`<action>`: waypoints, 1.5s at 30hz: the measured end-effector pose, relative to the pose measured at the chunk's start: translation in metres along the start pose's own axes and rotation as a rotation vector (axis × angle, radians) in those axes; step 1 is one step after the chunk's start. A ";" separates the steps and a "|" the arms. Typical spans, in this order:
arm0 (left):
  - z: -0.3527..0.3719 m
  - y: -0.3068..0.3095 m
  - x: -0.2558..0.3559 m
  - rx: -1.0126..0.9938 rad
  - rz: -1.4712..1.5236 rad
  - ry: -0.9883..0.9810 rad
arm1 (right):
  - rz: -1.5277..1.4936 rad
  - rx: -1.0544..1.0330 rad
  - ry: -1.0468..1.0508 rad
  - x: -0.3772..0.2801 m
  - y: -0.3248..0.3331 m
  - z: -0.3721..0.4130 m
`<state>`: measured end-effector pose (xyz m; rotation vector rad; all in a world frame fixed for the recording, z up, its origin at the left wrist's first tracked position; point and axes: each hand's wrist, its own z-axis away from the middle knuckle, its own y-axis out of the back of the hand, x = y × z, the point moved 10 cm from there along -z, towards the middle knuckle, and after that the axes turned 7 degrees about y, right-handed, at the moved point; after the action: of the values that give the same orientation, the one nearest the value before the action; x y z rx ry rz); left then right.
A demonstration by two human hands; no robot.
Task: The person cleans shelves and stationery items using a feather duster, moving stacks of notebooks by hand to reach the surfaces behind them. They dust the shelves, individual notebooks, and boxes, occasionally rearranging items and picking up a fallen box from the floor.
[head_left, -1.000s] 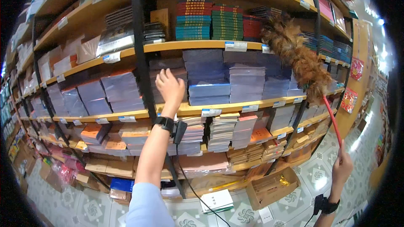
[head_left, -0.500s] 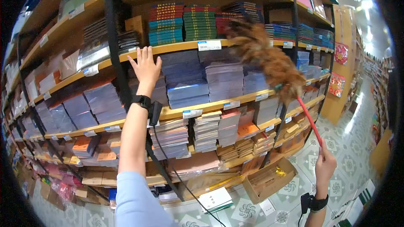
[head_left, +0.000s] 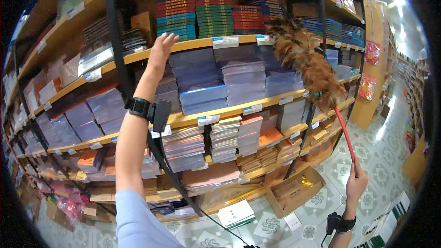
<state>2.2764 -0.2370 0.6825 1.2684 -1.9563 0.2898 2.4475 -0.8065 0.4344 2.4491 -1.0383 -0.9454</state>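
My right hand (head_left: 356, 183) is wrapped round the red handle of a brown feather duster (head_left: 317, 69). The feathers slant up to the left, their tip by the front edge of the upper shelf (head_left: 193, 45), overlapping the books there. My left hand (head_left: 162, 51) is empty, raised at that same shelf edge with fingers stretched out to the right. Just behind its fingertips stand stacks of blue and red books (head_left: 176, 18) and green books (head_left: 214, 18). Plastic-wrapped stacks (head_left: 243, 80) fill the shelf below.
Black uprights (head_left: 117, 36) divide the shelving. Lower down are stacks of paper goods (head_left: 225, 140). On the tiled floor sit an open cardboard box (head_left: 278, 202) with something yellow inside and a pile of white booklets (head_left: 235, 214). A black cable (head_left: 213, 220) runs from my left wrist.
The feather duster has swung to the right and slightly down along the shelf edge. My left hand has turned, its spread fingers now pointing right rather than up.
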 end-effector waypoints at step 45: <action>0.054 0.059 -0.034 0.384 -0.762 -0.050 | -0.039 0.060 0.267 -0.035 0.007 0.008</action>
<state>2.2070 -0.2157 0.6339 2.1742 -1.3481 0.2466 2.4203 -0.7855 0.4479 2.5636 -0.9413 -0.5838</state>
